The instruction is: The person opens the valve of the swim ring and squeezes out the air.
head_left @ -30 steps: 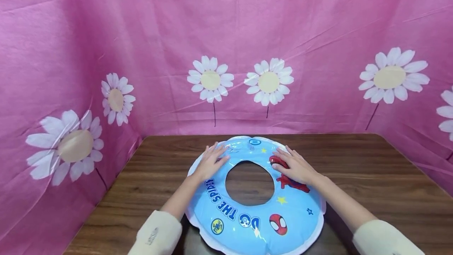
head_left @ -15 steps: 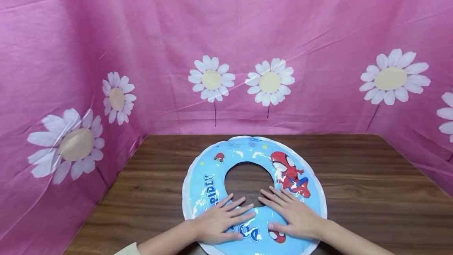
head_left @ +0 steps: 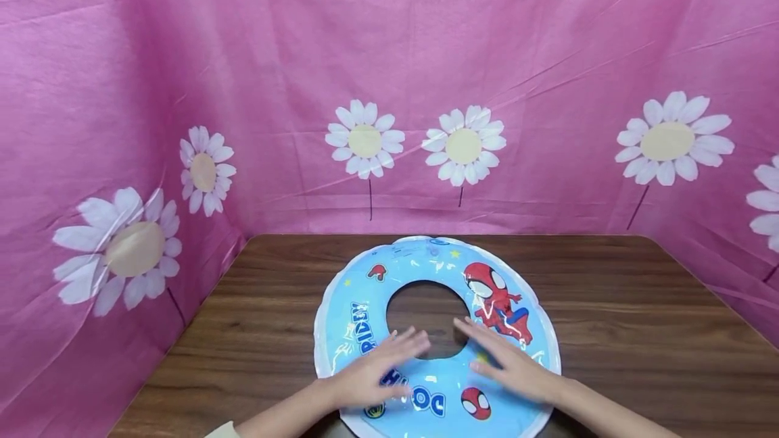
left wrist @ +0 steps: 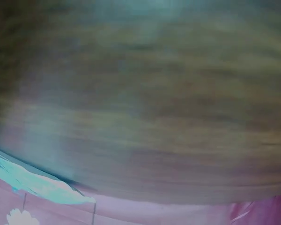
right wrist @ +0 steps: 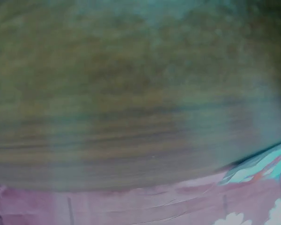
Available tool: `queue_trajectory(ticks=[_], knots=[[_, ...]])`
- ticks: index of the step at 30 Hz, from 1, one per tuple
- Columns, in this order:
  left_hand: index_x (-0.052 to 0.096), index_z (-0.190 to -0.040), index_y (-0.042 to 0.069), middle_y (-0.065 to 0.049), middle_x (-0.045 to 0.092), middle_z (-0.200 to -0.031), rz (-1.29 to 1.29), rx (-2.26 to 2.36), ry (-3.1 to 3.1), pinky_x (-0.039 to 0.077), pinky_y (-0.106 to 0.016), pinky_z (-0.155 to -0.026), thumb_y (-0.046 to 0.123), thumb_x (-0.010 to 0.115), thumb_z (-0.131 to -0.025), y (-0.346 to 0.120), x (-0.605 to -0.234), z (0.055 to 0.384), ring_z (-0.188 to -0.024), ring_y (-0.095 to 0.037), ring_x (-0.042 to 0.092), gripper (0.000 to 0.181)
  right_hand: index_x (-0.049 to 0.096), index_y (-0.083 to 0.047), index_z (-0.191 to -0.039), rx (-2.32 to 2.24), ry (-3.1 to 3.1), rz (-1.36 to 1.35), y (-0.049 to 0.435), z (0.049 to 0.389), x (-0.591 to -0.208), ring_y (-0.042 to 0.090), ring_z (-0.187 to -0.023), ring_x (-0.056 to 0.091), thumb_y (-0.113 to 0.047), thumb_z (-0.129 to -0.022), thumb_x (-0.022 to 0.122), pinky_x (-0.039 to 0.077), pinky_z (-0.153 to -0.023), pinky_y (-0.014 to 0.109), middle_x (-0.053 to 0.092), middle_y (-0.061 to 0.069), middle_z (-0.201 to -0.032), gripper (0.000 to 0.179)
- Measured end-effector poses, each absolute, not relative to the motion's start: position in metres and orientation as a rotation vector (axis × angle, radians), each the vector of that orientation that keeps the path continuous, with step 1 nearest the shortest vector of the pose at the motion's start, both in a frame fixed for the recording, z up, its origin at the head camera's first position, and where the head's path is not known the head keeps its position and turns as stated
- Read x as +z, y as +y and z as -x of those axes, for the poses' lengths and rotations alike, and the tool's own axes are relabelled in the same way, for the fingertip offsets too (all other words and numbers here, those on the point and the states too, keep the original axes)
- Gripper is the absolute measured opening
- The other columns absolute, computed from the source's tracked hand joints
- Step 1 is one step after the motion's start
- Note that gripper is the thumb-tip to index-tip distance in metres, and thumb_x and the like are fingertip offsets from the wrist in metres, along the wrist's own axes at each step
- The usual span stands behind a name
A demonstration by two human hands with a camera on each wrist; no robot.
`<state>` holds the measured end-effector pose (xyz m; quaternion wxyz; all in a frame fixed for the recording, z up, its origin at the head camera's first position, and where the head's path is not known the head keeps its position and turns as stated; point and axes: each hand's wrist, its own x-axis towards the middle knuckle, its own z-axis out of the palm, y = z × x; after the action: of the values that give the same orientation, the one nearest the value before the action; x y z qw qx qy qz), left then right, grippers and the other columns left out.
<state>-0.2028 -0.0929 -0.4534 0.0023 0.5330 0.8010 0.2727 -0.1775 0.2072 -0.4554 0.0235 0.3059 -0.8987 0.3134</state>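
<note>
A light blue inflatable swim ring [head_left: 435, 262], printed with red cartoon figures, stars and lettering, lies flat with its hole showing the table. Over its near left part is my left hand [head_left: 371, 374], fingers extended and pointing toward the hole. Opposite it, my right hand [head_left: 514, 365] is over the near right part, its fingers also straight and aimed inward. Whether either palm touches the vinyl cannot be told. Only a strip of the ring [left wrist: 35, 183] shows at the lower left of the left wrist view, and another [right wrist: 260, 164] at the lower right of the right wrist view.
Beneath the ring is a dark brown wooden table [head_left: 621, 309], its far edge close behind the ring. A pink cloth [head_left: 292, 53] with large white daisies hangs behind and along both sides. Both wrist views are mostly blurred table.
Both hands have come from the ring's far left and right sides back to its near part. Lately they have tilted from lying flat. The ring stays nearly in place.
</note>
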Motion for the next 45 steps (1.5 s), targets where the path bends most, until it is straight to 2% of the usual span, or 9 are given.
queue_trajectory(ticks=[2, 5, 10, 16, 27, 31, 34, 39, 45], knots=[[0.022, -0.147, 0.013, -0.006, 0.019, -0.150, -1.504, 1.135, 2.527, 0.013, -0.049, -0.105, 0.027, 0.048, -0.096, -0.095, -0.450, 0.205, -0.135, -0.030, 0.014, 0.060, 0.035, -0.013, -0.143, 1.256, -2.731, -0.825, 0.210, 0.183, -0.449, 0.032, -0.129, 0.032, -0.023, -0.096, 0.049, 0.029, -0.097, 0.055, 0.040, 0.008, -0.141, 0.050], [0.022, -0.147, 0.013, -0.006, 0.019, -0.150, -1.299, 1.199, 2.752, 0.012, -0.052, -0.105, 0.028, 0.051, -0.095, -0.097, -0.445, 0.214, -0.136, -0.031, 0.013, 0.062, 0.038, -0.009, -0.140, 1.213, -2.690, -0.670, 0.216, 0.192, -0.442, 0.037, -0.127, 0.032, -0.023, -0.094, 0.053, 0.026, -0.096, 0.059, 0.043, 0.014, -0.137, 0.050], [0.027, -0.145, 0.007, -0.013, 0.020, -0.149, -1.001, 0.697, 3.323, 0.010, -0.056, -0.104, 0.049, 0.052, -0.089, -0.096, -0.449, 0.236, -0.135, -0.037, 0.013, 0.074, 0.037, 0.001, -0.138, 0.597, -2.645, -0.372, 0.223, 0.211, -0.446, 0.042, -0.128, 0.025, -0.037, -0.084, 0.064, 0.017, -0.102, 0.056, 0.034, 0.023, -0.140, 0.072], [0.023, -0.146, 0.005, -0.017, 0.013, -0.150, -0.645, 0.443, 3.340, 0.000, -0.060, -0.102, 0.063, 0.045, -0.085, -0.100, -0.465, 0.242, -0.135, -0.040, 0.001, 0.087, 0.028, 0.005, -0.140, 0.457, -2.775, -0.167, 0.225, 0.218, -0.463, 0.053, -0.128, 0.011, -0.056, -0.082, 0.056, 0.003, -0.103, 0.059, 0.023, 0.031, -0.142, 0.089], [0.021, -0.146, 0.004, -0.019, 0.012, -0.150, -0.576, 0.618, 3.151, -0.005, -0.059, -0.102, 0.062, 0.043, -0.087, -0.102, -0.461, 0.245, -0.135, -0.041, -0.002, 0.086, 0.030, 0.003, -0.141, 0.579, -2.870, -0.111, 0.227, 0.219, -0.460, 0.053, -0.128, 0.008, -0.059, -0.085, 0.048, 0.000, -0.101, 0.062, 0.022, 0.029, -0.143, 0.086], [0.027, -0.143, 0.000, -0.023, 0.016, -0.148, -0.507, 1.016, 2.973, -0.007, -0.056, -0.103, 0.052, 0.044, -0.092, -0.109, -0.447, 0.247, -0.135, -0.041, -0.001, 0.075, 0.032, 0.006, -0.138, 0.953, -2.819, -0.049, 0.234, 0.217, -0.444, 0.051, -0.129, 0.011, -0.052, -0.093, 0.041, 0.004, -0.102, 0.061, 0.027, 0.032, -0.139, 0.074], [0.032, -0.140, -0.004, -0.026, 0.021, -0.145, -0.506, 1.185, 2.927, -0.002, -0.056, -0.104, 0.044, 0.047, -0.093, -0.113, -0.432, 0.253, -0.134, -0.042, 0.005, 0.069, 0.034, 0.008, -0.136, 1.088, -2.762, -0.011, 0.238, 0.220, -0.428, 0.051, -0.128, 0.016, -0.047, -0.096, 0.037, 0.010, -0.100, 0.063, 0.031, 0.034, -0.135, 0.068], [0.029, -0.142, 0.000, -0.024, 0.016, -0.147, -0.538, 1.110, 3.016, 0.004, -0.057, -0.104, 0.041, 0.048, -0.093, -0.101, -0.409, 0.283, -0.134, -0.042, 0.006, 0.067, 0.040, 0.009, -0.132, 0.918, -2.665, -0.112, 0.229, 0.255, -0.414, 0.049, -0.128, 0.019, -0.038, -0.096, 0.044, 0.014, -0.101, 0.060, 0.033, 0.032, -0.136, 0.059], [0.029, -0.145, 0.009, -0.017, 0.014, -0.150, -0.567, 0.866, 3.190, -0.001, -0.058, -0.103, 0.051, 0.036, -0.095, -0.075, -0.415, 0.320, -0.135, -0.038, 0.003, 0.066, 0.042, 0.005, -0.133, 0.647, -2.620, -0.172, 0.210, 0.298, -0.430, 0.047, -0.129, 0.020, -0.044, -0.093, 0.046, 0.011, -0.104, 0.055, 0.031, 0.030, -0.138, 0.063]])
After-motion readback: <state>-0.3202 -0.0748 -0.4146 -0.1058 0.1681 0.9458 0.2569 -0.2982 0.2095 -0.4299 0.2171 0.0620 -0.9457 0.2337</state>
